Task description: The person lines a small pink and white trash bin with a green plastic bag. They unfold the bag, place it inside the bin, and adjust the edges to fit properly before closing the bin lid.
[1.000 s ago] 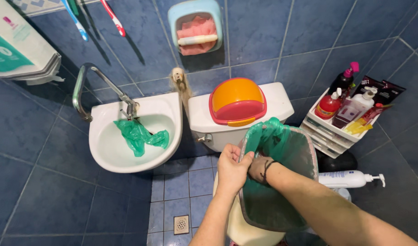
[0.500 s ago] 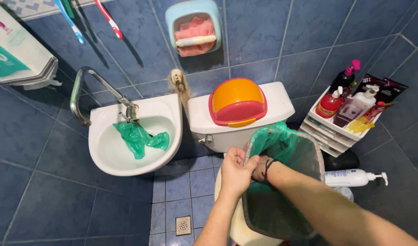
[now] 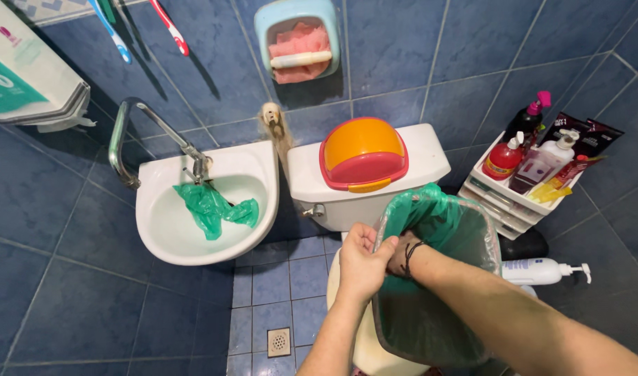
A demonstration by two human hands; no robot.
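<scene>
A grey waste bin [image 3: 489,240] stands on the closed toilet seat, with a green plastic bag [image 3: 430,216] lining it. My left hand [image 3: 360,261] grips the bin's near rim together with the bag's edge. My right hand [image 3: 402,254], a black band on its wrist, reaches inside the bin and presses the bag against the same rim. The bag's far edge bunches up above the rim near the cistern.
A second green bag [image 3: 211,207] lies in the white sink [image 3: 159,230]. An orange and red lid [image 3: 363,154] rests on the cistern [image 3: 430,163]. A white drawer unit [image 3: 503,195] holds bottles at right. A pump bottle [image 3: 541,270] lies below it. The floor drain [image 3: 278,341] is lower left.
The bin has shifted slightly right and down in view. Both hands stay at its near rim, working the bag's edge; more of the bag sits spread inside the bin.
</scene>
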